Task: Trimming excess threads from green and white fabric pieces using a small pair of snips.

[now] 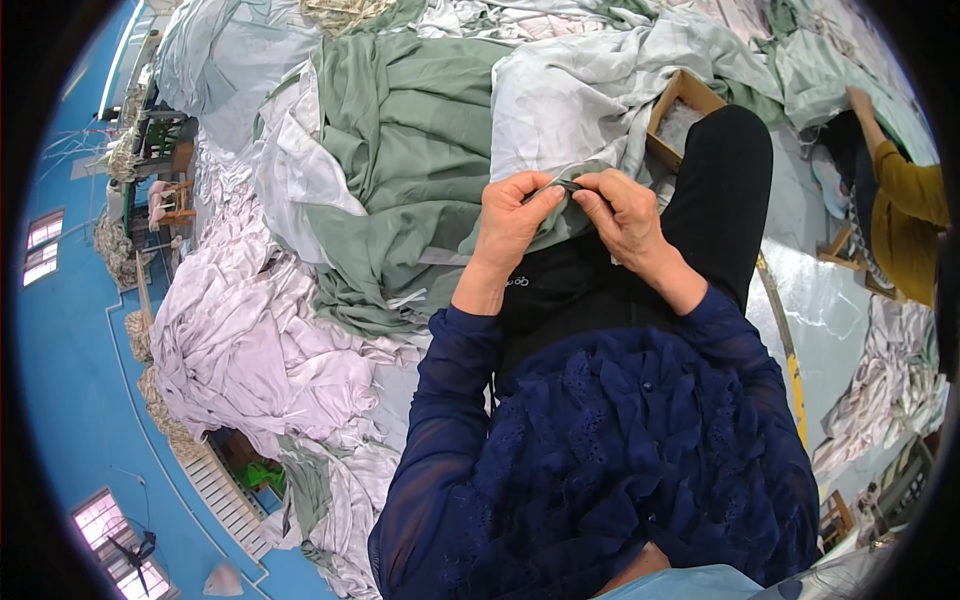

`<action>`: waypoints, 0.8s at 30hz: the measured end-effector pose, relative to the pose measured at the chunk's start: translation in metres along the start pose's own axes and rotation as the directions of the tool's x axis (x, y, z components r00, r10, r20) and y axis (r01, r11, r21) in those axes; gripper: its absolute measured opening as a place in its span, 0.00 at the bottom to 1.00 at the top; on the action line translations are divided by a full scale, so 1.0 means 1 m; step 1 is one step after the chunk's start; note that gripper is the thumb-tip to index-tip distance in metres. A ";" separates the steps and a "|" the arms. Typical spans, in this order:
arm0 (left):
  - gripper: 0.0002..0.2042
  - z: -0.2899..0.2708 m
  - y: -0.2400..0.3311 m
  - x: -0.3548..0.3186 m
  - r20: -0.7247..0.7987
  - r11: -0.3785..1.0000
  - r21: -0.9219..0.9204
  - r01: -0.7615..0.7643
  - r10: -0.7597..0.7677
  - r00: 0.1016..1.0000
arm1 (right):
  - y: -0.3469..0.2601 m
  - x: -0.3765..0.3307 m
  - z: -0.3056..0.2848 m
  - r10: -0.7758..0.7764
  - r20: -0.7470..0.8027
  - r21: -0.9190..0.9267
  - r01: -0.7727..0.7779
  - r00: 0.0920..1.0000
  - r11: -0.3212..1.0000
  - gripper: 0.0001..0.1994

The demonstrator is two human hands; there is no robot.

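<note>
My left hand (510, 215) and my right hand (628, 212) meet in front of my lap, thumbs and fingers pinched together. Between them they hold a gathered edge of the green cloth (410, 120), which looks dark where it is pinched. A small dark bit shows between the fingertips; its exact form is too small to make out. The cloth spreads in folds to the left and hangs down by my knee. White cloth (550, 95) lies just beyond my hands, running up to the far side.
Right of the white cloth, a brown open box (662, 108) stands beside my knee with pale, clear-looking stuff inside. Pale pink cloth (255, 340) is heaped at left. At far right, a person in an ochre top (908, 190) handles pale green cloth (835, 85) near a wooden stool (842, 246).
</note>
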State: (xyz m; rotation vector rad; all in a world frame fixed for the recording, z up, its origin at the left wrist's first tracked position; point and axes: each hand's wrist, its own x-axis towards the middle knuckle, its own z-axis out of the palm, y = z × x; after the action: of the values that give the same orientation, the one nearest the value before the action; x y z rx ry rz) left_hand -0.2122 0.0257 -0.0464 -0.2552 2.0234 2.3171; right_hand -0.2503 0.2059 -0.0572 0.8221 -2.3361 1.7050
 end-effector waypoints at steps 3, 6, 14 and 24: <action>0.06 -0.004 0.000 -0.001 0.034 0.998 0.010 0.059 -0.059 0.998 | 0.002 -0.001 0.000 0.012 0.001 0.008 -0.013 1.000 1.000 0.06; 0.06 -0.003 -0.001 -0.001 0.019 0.998 0.005 0.061 -0.061 0.998 | 0.005 -0.003 0.001 0.080 -0.033 0.079 -0.077 0.996 0.994 0.06; 0.06 -0.003 -0.003 -0.002 0.017 0.999 0.027 0.019 -0.019 1.000 | -0.004 0.003 -0.011 -0.034 -0.003 -0.074 0.034 0.999 0.997 0.07; 0.05 -0.005 -0.003 -0.002 0.065 1.000 0.013 0.020 -0.021 0.998 | -0.002 0.003 -0.012 -0.112 0.010 -0.176 0.112 0.994 0.978 0.09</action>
State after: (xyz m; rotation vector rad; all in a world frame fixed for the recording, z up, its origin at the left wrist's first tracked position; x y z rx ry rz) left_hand -0.2091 0.0212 -0.0496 -0.1961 1.9949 2.2692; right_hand -0.2544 0.2153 -0.0498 0.9011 -2.3507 1.4300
